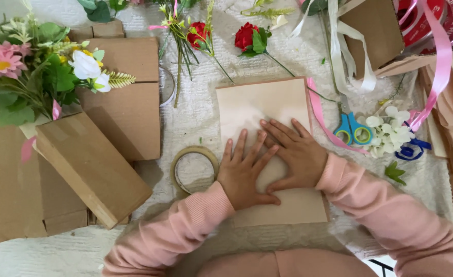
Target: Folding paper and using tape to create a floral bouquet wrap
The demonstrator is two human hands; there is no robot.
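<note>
A sheet of tan wrapping paper lies flat on the white cloth in front of me. My left hand presses palm-down on its lower middle, fingers spread. My right hand lies flat beside it, fingers pointing left and crossing over the left fingertips. Both hands hold nothing. Both sleeves are pink.
A roll of clear tape sits just left of my left hand. Cardboard boxes and a flower bunch fill the left. Two red roses lie beyond the paper. Blue scissors, white blossoms and pink ribbon lie on the right.
</note>
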